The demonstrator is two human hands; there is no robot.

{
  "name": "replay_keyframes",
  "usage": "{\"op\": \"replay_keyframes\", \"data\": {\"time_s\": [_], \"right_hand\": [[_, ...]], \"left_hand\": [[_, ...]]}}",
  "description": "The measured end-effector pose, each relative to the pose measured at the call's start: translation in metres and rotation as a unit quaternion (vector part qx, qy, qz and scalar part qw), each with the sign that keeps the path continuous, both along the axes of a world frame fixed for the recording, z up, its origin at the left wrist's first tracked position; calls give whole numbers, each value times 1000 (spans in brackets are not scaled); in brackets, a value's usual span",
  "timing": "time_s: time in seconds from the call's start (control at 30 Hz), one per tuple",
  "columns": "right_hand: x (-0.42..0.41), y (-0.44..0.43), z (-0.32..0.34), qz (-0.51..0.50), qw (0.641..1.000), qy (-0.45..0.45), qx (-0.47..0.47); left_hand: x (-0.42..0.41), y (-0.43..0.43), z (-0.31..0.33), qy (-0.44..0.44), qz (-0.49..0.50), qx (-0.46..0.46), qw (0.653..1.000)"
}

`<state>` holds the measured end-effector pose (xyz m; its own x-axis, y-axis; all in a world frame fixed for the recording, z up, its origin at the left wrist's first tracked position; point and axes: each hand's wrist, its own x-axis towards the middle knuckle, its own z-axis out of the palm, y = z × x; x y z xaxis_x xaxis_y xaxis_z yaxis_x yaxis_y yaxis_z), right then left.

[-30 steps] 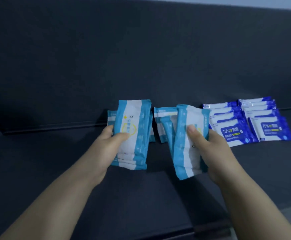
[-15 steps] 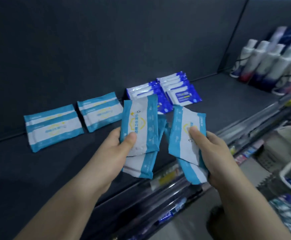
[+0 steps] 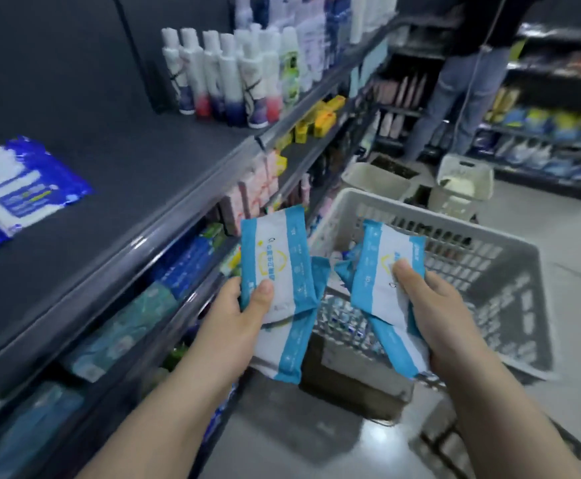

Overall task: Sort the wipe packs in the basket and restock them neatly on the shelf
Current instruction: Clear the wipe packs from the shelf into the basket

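Light-blue wipe packs [image 3: 275,267] are filling both grips: the left hand [image 3: 237,319] is clamping apparently 2, the right hand [image 3: 437,316] 2 more, long axes pointing up and away. The shelf [image 3: 137,174] is lying leftward, nearest the left hand; the basket [image 3: 489,236] is sitting just below.

A shop aisle: stocked shelves [image 3: 164,216] of bottles [image 3: 228,74] (price strips along the edges) and plastic baskets [image 3: 510,271].
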<state>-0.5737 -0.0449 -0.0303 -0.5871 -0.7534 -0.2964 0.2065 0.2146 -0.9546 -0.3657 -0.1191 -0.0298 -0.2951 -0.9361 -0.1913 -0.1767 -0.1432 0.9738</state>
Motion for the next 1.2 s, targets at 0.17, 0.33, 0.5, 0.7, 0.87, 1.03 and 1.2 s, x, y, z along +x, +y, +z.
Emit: {"op": "replay_keyframes", "data": {"time_s": [0.17,0.33,0.5,0.7,0.87,1.03,1.2], "right_hand": [[-70,51,-18,-124,991,-37,25],[-115,72,-35,-220,972,-68,57],[-147,52,-56,-266,954,-109,87],[-182,-4,-70,-302,938,-126,116],[-205,-38,-85,-318,933,-82,148],[-207,-44,-100,-347,912,-70,206],[-208,-46,-95,-385,895,-75,213]], "left_hand": [[-88,-4,-25,-14,-52,0,999],[-150,-21,-47,-31,-95,15,995],[-203,-71,-70,-80,-124,41,988],[-266,-154,-131,-176,-197,162,951],[-300,-193,-189,-335,-260,143,894],[-313,-209,-222,-454,-378,70,804],[-320,-205,-217,-543,-514,-145,648]]}}
